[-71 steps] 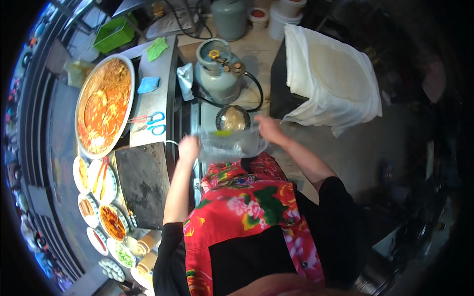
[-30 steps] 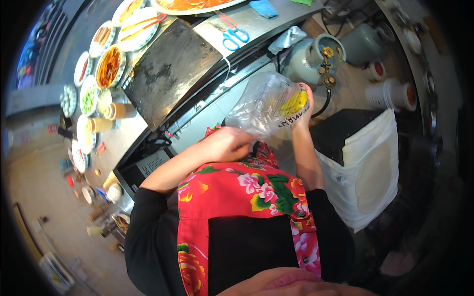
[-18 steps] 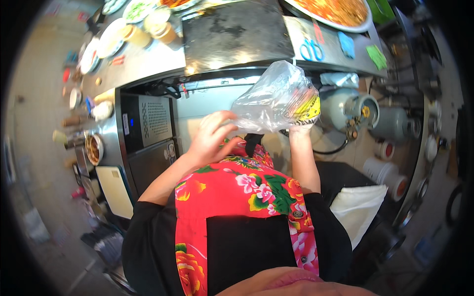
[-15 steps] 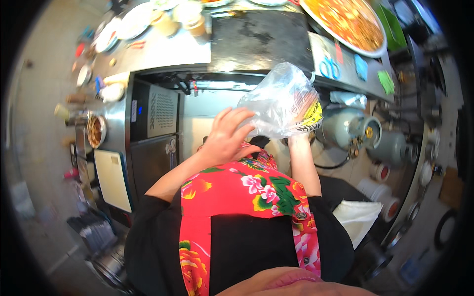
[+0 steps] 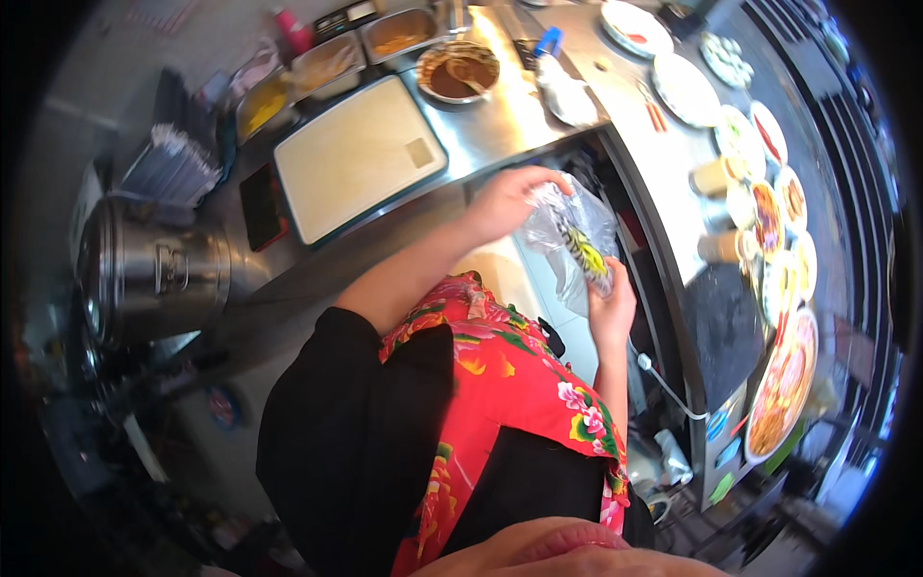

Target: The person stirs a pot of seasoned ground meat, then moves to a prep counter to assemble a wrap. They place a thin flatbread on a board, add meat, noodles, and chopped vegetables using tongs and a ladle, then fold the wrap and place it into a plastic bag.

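Note:
A clear plastic bag (image 5: 577, 226) with yellow and black print hangs between my two hands, over the gap in front of the counter. With its fingers closed, my left hand (image 5: 510, 200) grips the bag's upper left edge. Lower down on the right, my right hand (image 5: 613, 303) holds the printed side of the bag, thumb in front. What the bag contains, if anything, I cannot make out. Ahead of my left hand, on the steel counter, lie a cream cutting board (image 5: 351, 159) and a bowl of brown sauce (image 5: 447, 82) with a spoon in it.
Metal trays of food (image 5: 327, 67) line the counter's far left. A large steel pot (image 5: 159, 274) stands at left. Along the right counter are a black slab (image 5: 721, 327), several plates, jars (image 5: 721, 245) and a big platter of food (image 5: 784, 385).
I have turned left, bringing the cutting board and sauce bowl in front of me. My left hand, open beside the bag before, now grips its edge; my right hand still holds it.

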Motion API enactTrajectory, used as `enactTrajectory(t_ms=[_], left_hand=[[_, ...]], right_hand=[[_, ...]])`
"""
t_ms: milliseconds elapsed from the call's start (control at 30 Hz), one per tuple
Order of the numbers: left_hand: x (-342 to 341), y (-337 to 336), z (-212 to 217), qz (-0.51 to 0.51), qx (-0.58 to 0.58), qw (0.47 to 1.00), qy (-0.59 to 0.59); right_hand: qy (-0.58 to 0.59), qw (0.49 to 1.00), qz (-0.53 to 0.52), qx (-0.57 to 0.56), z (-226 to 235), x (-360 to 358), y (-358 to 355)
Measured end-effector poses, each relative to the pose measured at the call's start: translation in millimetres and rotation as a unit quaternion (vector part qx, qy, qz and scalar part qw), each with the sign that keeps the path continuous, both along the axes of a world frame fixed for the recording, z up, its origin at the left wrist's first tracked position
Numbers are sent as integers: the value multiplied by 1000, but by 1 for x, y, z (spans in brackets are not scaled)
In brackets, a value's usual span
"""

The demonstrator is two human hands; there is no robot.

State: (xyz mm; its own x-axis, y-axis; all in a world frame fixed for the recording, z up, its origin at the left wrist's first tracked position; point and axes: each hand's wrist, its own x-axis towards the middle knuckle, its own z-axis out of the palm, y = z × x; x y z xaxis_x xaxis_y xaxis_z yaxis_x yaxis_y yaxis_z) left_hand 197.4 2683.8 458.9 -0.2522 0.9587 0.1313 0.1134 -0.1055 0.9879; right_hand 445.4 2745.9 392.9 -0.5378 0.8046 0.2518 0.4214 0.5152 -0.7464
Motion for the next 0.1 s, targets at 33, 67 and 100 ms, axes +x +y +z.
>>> enactTrajectory(t_ms=[33, 67, 100], left_hand=[[-18, -21, 2, -11, -42, 985, -167], [-41, -35, 3, -25, -63, 942, -328], [-61, -42, 5, -11, -59, 940, -335]], right_hand=[[-70, 993, -23, -93, 1, -7, 3], [-80, 991, -3, -104, -2, -23, 17], [-78, 995, 56, 13, -3, -49, 32]])
